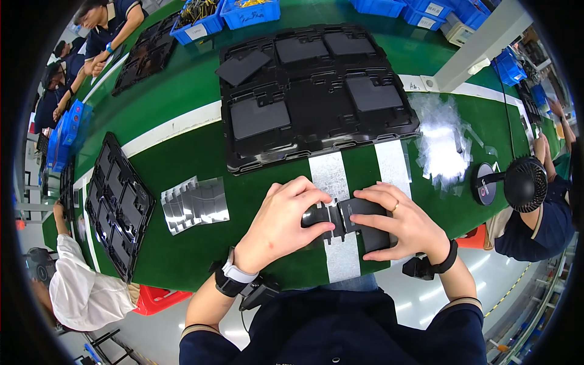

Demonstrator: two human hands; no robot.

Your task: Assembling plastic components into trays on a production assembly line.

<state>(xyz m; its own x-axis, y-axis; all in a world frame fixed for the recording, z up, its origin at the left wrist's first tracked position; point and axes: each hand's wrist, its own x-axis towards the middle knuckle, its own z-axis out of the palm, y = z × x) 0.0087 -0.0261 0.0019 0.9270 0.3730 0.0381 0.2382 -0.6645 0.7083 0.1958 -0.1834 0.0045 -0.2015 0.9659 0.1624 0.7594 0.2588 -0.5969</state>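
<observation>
A flat black rectangular part [372, 237], perhaps a battery pack, lies on the green bench over a white strip, in front of me. My right hand [404, 222] grips it, fingers spread over its top face and far edge, thumb along the near edge. At its left end sits a narrow black piece [336, 220] with small tabs and a shiny band. My left hand [286, 216] pinches a dark glossy flap [314, 216] beside that piece, between thumb and forefinger. Whether flap and part are joined is hidden by my fingers.
Beyond my hands lies a black moulded tray [316, 112] holding several dark flat parts. Clear film sheets [194, 204] are at left, a film pile [446, 143] at right, near a small black fan [524, 184]. Another tray [120, 204] stands left; a metal post [480, 45] rises right.
</observation>
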